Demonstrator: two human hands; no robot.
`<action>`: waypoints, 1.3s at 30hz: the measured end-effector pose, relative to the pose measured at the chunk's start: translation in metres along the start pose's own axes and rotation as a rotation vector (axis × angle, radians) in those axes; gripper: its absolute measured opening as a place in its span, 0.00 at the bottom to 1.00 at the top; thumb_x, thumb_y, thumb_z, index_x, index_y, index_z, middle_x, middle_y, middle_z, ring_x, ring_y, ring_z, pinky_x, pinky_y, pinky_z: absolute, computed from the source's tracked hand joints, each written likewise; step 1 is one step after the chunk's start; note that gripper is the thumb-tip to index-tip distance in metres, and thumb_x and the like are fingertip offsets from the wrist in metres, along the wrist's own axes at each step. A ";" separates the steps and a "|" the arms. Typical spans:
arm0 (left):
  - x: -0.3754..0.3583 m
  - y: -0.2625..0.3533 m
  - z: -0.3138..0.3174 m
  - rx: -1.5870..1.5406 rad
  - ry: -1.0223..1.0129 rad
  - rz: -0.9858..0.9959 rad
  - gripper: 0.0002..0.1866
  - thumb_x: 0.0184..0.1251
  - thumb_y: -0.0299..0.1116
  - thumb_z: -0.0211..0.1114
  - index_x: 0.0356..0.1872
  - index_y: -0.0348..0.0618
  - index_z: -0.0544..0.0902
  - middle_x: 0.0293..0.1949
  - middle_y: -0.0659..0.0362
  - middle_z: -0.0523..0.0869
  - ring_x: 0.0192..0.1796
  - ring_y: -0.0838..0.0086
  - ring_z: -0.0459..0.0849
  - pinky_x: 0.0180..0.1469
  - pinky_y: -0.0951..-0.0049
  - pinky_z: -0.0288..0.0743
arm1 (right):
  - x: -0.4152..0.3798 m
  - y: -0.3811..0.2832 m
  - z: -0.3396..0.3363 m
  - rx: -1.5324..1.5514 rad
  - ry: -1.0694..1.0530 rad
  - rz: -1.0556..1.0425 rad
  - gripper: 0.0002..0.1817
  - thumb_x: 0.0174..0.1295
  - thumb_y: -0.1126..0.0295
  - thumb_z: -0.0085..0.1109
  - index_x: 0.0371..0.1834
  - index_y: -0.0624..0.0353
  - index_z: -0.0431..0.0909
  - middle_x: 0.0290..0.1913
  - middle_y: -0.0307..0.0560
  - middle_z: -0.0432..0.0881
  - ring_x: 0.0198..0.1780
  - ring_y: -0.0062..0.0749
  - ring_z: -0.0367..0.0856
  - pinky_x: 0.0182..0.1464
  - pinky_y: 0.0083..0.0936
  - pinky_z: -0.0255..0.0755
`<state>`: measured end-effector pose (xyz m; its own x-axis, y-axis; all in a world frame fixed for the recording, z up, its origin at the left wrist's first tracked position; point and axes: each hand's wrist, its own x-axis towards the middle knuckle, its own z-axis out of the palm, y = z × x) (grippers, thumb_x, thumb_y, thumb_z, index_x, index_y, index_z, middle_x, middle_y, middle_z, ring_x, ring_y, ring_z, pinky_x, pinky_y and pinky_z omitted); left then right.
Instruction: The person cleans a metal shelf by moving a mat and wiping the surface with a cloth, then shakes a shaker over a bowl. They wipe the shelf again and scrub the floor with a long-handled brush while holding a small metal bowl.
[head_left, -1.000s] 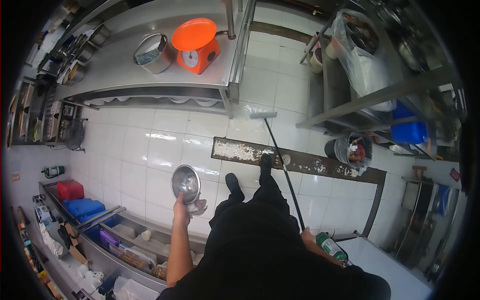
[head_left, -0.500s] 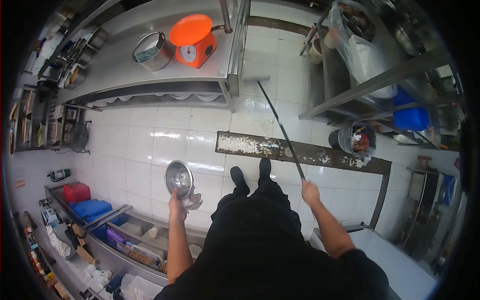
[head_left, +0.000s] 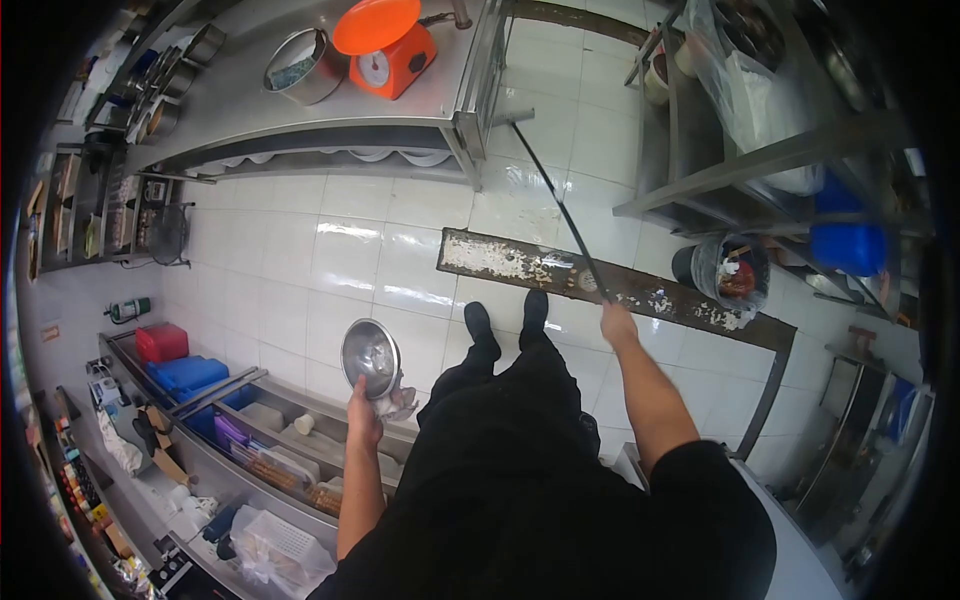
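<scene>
My left hand point(head_left: 363, 412) is closed on the rim of a shiny metal bowl point(head_left: 371, 352), which is tilted so that its inside faces up at me. A crumpled pale cloth or plastic point(head_left: 398, 404) hangs beside the bowl at the same hand; how it is held is hidden. My right hand point(head_left: 619, 327) is wrapped round the dark handle of a floor squeegee point(head_left: 566, 214). Its grey head point(head_left: 514, 117) rests on the wet tiles by the leg of the steel table point(head_left: 466, 140).
A dark drain channel point(head_left: 560, 273) with white debris crosses the floor before my feet. An orange scale point(head_left: 392, 60) and a metal pot point(head_left: 305, 75) stand on the steel table. At right are a lined bin point(head_left: 735, 275) and metal shelving point(head_left: 720, 180). A counter with containers point(head_left: 262, 440) lies at left.
The squeegee head and my right hand have moved forward, away from me. My left hand still holds the bowl, slightly shifted in view. The camera view has tilted a little.
</scene>
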<state>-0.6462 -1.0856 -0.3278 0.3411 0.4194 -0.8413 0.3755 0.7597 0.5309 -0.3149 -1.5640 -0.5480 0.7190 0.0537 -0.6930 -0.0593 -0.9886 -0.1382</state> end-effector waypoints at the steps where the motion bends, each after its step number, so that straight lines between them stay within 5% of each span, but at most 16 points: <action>1: 0.004 -0.006 -0.002 0.004 -0.032 0.002 0.32 0.90 0.50 0.42 0.70 0.28 0.76 0.59 0.44 0.90 0.53 0.56 0.90 0.60 0.56 0.83 | -0.029 0.028 0.014 -0.044 -0.035 0.047 0.31 0.86 0.46 0.34 0.63 0.62 0.80 0.61 0.68 0.86 0.65 0.65 0.84 0.66 0.57 0.77; 7: 0.016 -0.010 0.018 -0.053 -0.049 0.002 0.27 0.91 0.46 0.46 0.69 0.29 0.75 0.57 0.44 0.89 0.54 0.57 0.91 0.58 0.56 0.85 | -0.238 0.106 0.023 -0.060 -0.154 0.311 0.29 0.86 0.46 0.36 0.55 0.61 0.79 0.52 0.68 0.89 0.57 0.68 0.87 0.59 0.59 0.79; 14: 0.026 0.002 0.041 -0.016 -0.122 -0.013 0.27 0.91 0.46 0.45 0.65 0.30 0.78 0.53 0.45 0.90 0.49 0.58 0.91 0.56 0.57 0.84 | -0.382 0.136 0.020 -0.139 -0.126 0.291 0.28 0.84 0.46 0.42 0.52 0.62 0.81 0.46 0.70 0.90 0.50 0.71 0.88 0.55 0.62 0.79; 20: 0.026 0.003 0.043 0.013 -0.120 0.001 0.27 0.91 0.47 0.45 0.64 0.30 0.78 0.53 0.45 0.90 0.49 0.58 0.91 0.58 0.57 0.83 | -0.392 0.150 0.017 -0.088 -0.030 0.300 0.31 0.84 0.44 0.44 0.47 0.64 0.82 0.42 0.72 0.89 0.49 0.73 0.87 0.53 0.63 0.78; 30: 0.026 0.021 0.037 0.128 -0.225 0.030 0.30 0.90 0.49 0.44 0.67 0.27 0.78 0.57 0.43 0.90 0.52 0.57 0.91 0.63 0.55 0.82 | -0.265 0.085 0.014 -0.001 0.077 0.323 0.30 0.85 0.45 0.43 0.50 0.63 0.82 0.43 0.71 0.89 0.49 0.73 0.87 0.53 0.62 0.80; 36: 0.032 0.029 0.036 0.098 -0.197 0.010 0.29 0.89 0.49 0.46 0.68 0.29 0.77 0.59 0.43 0.89 0.55 0.55 0.91 0.63 0.55 0.82 | -0.316 0.128 0.064 -0.035 -0.047 0.360 0.29 0.85 0.45 0.42 0.51 0.61 0.82 0.45 0.68 0.90 0.52 0.70 0.88 0.54 0.61 0.80; 39: 0.016 0.036 0.062 0.068 -0.063 0.022 0.29 0.91 0.48 0.40 0.59 0.29 0.81 0.44 0.47 0.91 0.37 0.63 0.89 0.48 0.61 0.82 | -0.375 0.139 0.080 -0.054 -0.111 0.409 0.29 0.85 0.45 0.42 0.52 0.62 0.82 0.46 0.68 0.90 0.52 0.69 0.88 0.55 0.61 0.80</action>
<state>-0.5744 -1.0824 -0.3157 0.4027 0.4018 -0.8224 0.4242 0.7143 0.5567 -0.6479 -1.7105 -0.3640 0.5649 -0.3322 -0.7554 -0.2857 -0.9375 0.1986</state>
